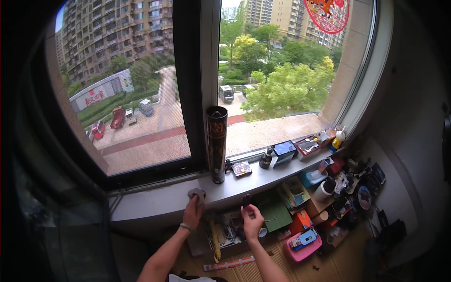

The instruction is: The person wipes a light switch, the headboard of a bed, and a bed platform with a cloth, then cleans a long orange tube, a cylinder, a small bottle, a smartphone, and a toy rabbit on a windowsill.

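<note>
My left hand is closed on a crumpled grey cloth, which touches the front part of the white windowsill. Between the fingertips of my right hand is a small dark upright object; its kind is too small to make out. That hand hovers over a box of odds and ends below the sill. A tall dark cylinder stands on the sill beyond my hands, and a small patterned box lies to its right.
Farther right along the sill are a dark bottle, a blue-topped box, a tray of small items and a figurine. Below sit a green folder, a pink bin, a white bottle and other clutter.
</note>
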A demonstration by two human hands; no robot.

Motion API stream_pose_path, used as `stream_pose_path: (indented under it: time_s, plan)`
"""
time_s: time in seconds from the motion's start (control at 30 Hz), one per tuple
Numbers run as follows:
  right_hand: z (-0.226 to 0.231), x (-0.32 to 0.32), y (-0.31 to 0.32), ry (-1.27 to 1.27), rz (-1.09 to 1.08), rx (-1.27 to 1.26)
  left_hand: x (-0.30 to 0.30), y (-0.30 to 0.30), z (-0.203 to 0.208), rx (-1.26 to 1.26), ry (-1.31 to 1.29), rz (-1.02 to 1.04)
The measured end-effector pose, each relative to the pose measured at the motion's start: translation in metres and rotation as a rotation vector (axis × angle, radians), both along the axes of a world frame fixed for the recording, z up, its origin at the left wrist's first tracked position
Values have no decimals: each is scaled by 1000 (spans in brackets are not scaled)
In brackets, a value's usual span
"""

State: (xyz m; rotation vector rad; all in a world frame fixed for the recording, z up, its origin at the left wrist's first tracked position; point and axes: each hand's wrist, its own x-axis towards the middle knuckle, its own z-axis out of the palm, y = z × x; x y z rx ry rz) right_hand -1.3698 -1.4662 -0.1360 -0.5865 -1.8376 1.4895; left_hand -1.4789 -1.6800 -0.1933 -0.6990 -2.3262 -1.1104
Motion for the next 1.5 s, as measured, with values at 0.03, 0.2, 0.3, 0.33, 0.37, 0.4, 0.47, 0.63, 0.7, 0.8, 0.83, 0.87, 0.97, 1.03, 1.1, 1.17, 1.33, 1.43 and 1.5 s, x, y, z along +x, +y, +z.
stream_pose_path:
  time_s: [0.03, 0.2, 0.3, 0.33, 0.37, 0.4, 0.47, 0.63, 0.7, 0.8, 0.83, 0.87, 0.97, 1.03, 1.1, 1.17, 1.33, 1.43, 1.5]
  plan:
    - [0, -18, 3, 40, 5, -79, -15, -5, -6, -84, -106, -53]
    - [-22, -95, 18, 42, 23, -119, -55, -15, -27, -584, -63, -80]
    - [-44, -134, 23, -37, -10, -38, -55, -11, -25, -631, -26, -47]
    - [-53, -147, 25, -49, -40, -10, -54, -10, -20, -635, -33, -40]
    - [-62, -157, 25, -45, -59, -2, -51, -8, -15, -624, -61, -50]
    - [-67, -170, 22, -36, -74, 5, -53, -7, -9, -614, -84, -55]
    - [-77, -185, 20, -64, -74, -4, -51, -7, -9, -621, -105, -63]
    - [-90, -206, 6, -48, -70, 56, -48, -8, -5, -657, -174, -37]
    - [-93, -210, 5, -59, -93, 109, -49, -5, -3, -638, -150, -37]
    - [-98, -216, 8, 30, -136, 227, -49, -4, 0, -615, -105, -33]
    - [-96, -217, 8, 29, -137, 226, -49, -3, 1, -612, -88, -24]
    - [-95, -217, 7, -2, -136, 180, -49, -3, 1, -613, -88, -26]
    - [-86, -217, 3, -43, -160, 142, -49, -5, 0, -618, -126, -22]
    - [-84, -219, 2, -53, -189, 151, -49, -4, -1, -616, -122, -17]
    - [-84, -220, 1, -70, -190, 68, -48, -4, -2, -613, -112, -19]
    - [-86, -221, 1, -70, -205, 75, -48, -3, -1, -611, -103, -21]
    - [-85, -220, -2, -60, -220, 77, -47, -4, -2, -618, -68, -12]
    - [-84, -216, -3, -61, -214, 119, -46, -3, 1, -608, -73, -12]
    - [-84, -215, -3, -69, -223, 150, -47, -4, 0, -610, -70, -10]
